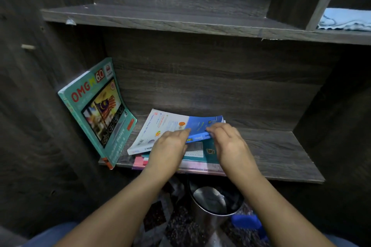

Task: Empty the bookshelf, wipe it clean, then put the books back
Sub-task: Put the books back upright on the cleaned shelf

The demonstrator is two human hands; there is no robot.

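Lower books (207, 153) partly hidden under left hand (168, 149) and right hand (230, 142), blue cloth (346, 21) cut by right edge, metal bin (210, 200) blurred.

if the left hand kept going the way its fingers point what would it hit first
The left hand rests on the blue-and-white book; sliding on over its cover it would likely reach the shelf's back panel first, passing close to the right hand.

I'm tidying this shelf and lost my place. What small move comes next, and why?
Probably lift the top book off the pile with both hands: the left hand lies flat on its cover, and the right hand seems to pinch its edge.
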